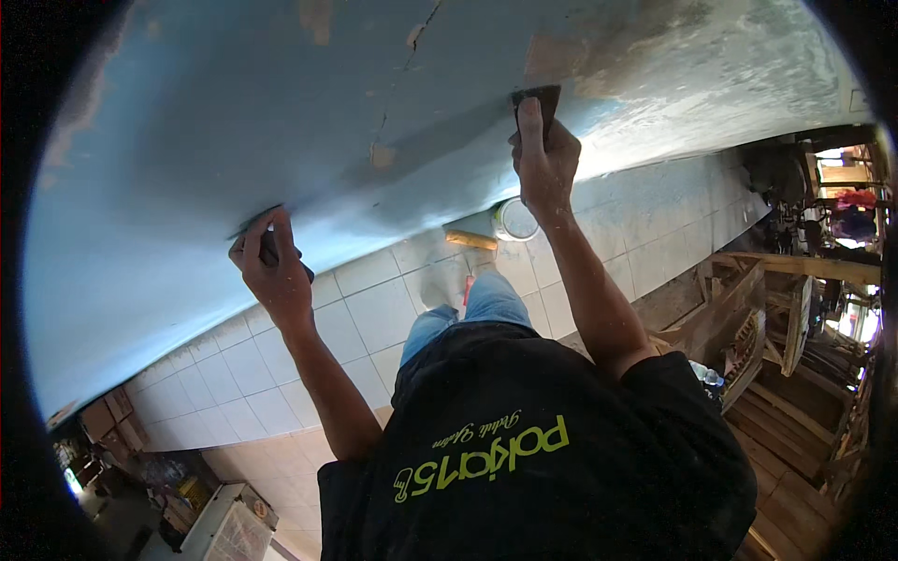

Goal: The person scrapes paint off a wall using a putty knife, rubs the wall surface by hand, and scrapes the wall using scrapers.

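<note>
A blue painted wall with peeled patches fills the upper part of the head view, and a dark crack runs down it. High on the right, my right hand grips a dark, flat, scraper-like piece against the wall, thumb along it. Beside that piece lies a bare pinkish patch. Lower and to the left, my left hand is closed round a dark object at the wall surface. My fingers cover much of it, so its kind does not show.
Below the wall, a white bucket and a yellow-brown bar stand on pale tiles near my feet. Rough wooden framing is at the right. Cardboard boxes and a white boxy unit are at the lower left.
</note>
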Tool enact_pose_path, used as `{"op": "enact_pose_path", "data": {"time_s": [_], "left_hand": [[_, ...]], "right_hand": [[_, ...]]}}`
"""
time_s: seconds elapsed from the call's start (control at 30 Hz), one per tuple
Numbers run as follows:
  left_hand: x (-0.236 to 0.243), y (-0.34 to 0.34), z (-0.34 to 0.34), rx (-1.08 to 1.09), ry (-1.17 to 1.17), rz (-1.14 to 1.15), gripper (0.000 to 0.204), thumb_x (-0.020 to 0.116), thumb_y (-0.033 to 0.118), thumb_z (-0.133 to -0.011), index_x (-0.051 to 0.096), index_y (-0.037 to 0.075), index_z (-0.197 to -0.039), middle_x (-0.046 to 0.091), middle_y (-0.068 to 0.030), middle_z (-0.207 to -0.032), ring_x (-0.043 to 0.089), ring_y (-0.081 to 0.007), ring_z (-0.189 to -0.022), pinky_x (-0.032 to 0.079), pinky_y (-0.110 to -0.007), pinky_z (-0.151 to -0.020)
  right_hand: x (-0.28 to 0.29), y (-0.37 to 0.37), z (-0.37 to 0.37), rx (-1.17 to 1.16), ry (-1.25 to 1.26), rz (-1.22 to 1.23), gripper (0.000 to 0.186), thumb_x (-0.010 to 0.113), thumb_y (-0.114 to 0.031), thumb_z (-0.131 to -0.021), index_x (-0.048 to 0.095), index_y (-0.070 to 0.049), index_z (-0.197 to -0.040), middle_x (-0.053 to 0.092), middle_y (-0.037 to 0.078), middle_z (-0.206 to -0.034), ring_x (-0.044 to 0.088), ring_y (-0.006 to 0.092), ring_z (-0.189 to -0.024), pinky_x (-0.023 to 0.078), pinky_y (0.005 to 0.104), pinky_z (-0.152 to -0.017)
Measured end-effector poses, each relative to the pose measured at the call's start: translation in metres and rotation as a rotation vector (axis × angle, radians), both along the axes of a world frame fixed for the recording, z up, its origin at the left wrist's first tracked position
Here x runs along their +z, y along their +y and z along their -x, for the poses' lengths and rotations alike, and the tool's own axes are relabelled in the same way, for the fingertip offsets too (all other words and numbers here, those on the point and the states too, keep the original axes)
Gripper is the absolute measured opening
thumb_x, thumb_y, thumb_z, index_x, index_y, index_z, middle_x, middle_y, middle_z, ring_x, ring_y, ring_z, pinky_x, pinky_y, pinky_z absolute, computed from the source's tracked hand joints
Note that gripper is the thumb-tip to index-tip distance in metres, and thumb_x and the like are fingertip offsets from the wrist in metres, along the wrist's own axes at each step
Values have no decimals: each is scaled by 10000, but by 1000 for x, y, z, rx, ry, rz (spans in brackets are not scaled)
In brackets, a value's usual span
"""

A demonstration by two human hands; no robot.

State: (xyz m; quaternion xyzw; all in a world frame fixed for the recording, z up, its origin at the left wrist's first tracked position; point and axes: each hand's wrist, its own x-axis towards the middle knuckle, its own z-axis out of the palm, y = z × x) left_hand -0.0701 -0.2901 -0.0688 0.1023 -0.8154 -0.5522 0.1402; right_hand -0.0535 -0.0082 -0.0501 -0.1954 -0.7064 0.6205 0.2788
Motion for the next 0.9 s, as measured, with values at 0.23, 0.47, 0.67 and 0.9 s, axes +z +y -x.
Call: {"op": "enact_pose_path", "data": {"time_s": [0.23, 0.47, 0.67, 0.9], "left_hand": [[13, 26, -3, 14, 451, 378, 163, 700, 159, -821, 658, 78, -956, 443, -57, -969, 379, -54, -582, 368, -236, -562], [17, 35, 12, -14, 441, 498, 427, 830, 215, -680, 530, 81, -952, 333, -122, -1034, 311, -115, -875, 314, -223, -533], [11, 38, 14, -4, 362, 390, 489, 845, 269, -660, 535, 85, -989, 424, -64, -791, 280, -219, -932, 323, -371, -735], [19, 41, 13, -7, 384, 385, 500, 841, 280, -668, 515, 96, -999, 417, -73, -855, 272, -224, -947, 314, -379, -743]], "right_hand": [[31, -3, 10, 6, 114, -20, 494, 534, -448, -905, 537, -46, -618, 438, -17, -473, 390, 50, -397, 301, 211, -375], [6, -3, 8, -39, 57, -72, 492, 525, -444, -912, 487, -68, -598, 413, -30, -461, 364, 42, -380, 268, 214, -352], [-32, 12, -4, -28, -81, -104, 539, 513, -466, -911, 537, -17, -614, 496, 14, -504, 454, 80, -477, 347, 258, -444], [2, -2, -4, 0, -73, -90, 515, 526, -430, -914, 543, -12, -615, 494, 7, -503, 451, 71, -477, 342, 252, -434]]}}
